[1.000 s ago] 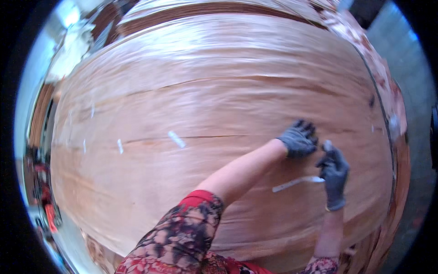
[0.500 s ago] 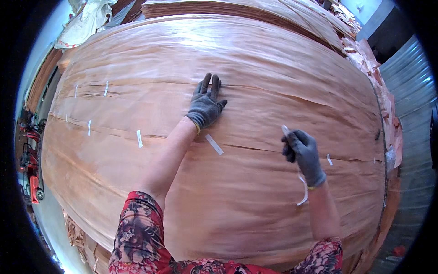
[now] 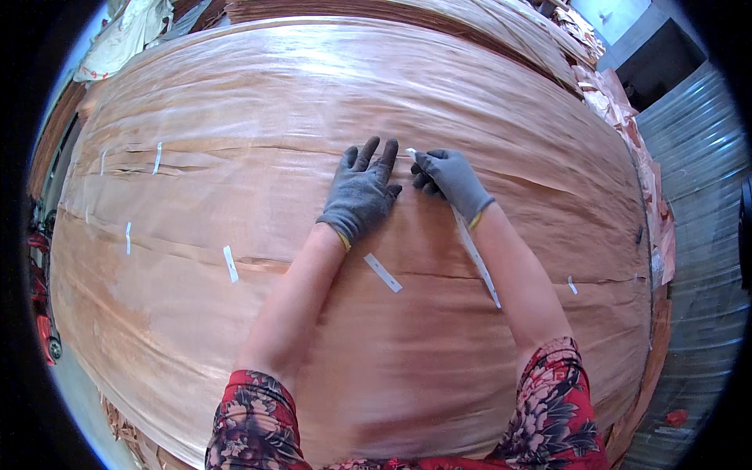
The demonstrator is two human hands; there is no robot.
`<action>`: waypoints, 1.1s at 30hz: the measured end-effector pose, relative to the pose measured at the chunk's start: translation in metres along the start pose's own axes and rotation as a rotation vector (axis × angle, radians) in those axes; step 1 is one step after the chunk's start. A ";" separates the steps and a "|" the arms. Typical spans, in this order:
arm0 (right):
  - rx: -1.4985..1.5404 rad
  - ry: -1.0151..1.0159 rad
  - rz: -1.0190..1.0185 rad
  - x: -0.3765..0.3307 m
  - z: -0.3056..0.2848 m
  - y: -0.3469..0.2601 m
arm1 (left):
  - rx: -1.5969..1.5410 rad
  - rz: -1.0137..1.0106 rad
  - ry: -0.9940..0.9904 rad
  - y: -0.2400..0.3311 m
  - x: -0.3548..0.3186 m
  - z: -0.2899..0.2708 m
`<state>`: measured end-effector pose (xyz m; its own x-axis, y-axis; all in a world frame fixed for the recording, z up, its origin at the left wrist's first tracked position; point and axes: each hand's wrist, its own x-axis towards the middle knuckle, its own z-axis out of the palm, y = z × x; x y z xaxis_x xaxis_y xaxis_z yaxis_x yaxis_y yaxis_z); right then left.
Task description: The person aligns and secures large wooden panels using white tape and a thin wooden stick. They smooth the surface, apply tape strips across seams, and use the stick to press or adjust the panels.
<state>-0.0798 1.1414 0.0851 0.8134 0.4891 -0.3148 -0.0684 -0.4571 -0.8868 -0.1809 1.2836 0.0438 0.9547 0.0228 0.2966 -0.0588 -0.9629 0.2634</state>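
Observation:
A wide reddish-brown wood veneer sheet (image 3: pixel 376 368) lies before me, with splits running across it. On the far split my left hand (image 3: pixel 359 188), in a grey glove, lies flat with its fingers spread. Just to its right, my gloved right hand (image 3: pixel 450 180) pinches a strip of white tape (image 3: pixel 475 254). One tape end pokes out past the fingertips near the split; the long tail hangs down beside my right forearm. Short pieces of white tape cross the nearer split, among them one piece (image 3: pixel 382 272) below my left wrist and another (image 3: pixel 230 264) farther left.
Stacked veneer sheets (image 3: pixel 407 14) lie beyond the far edge. Torn veneer scraps (image 3: pixel 627 117) line the right edge, next to a corrugated translucent panel (image 3: pixel 697 204). White sheeting (image 3: pixel 121 39) is bunched at the far left. A red wheeled machine (image 3: pixel 43 337) stands on the floor at left.
My right hand has moved left and away from me with the tape, up beside my left hand. The left hand stays flat on the veneer. The view has shifted slightly.

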 end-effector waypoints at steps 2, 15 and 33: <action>0.020 -0.038 0.046 0.016 0.003 -0.002 | -0.018 -0.009 -0.006 0.000 0.000 0.001; -0.711 -0.068 0.209 0.039 -0.007 -0.020 | -0.064 0.024 0.056 0.008 0.012 0.015; -0.702 -0.175 -0.032 0.010 -0.039 0.011 | 0.190 -0.107 -0.178 0.005 0.078 0.037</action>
<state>-0.0492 1.1123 0.0857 0.7006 0.5952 -0.3937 0.3889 -0.7810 -0.4886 -0.0964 1.2702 0.0342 0.9897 0.0957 0.1064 0.0849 -0.9911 0.1025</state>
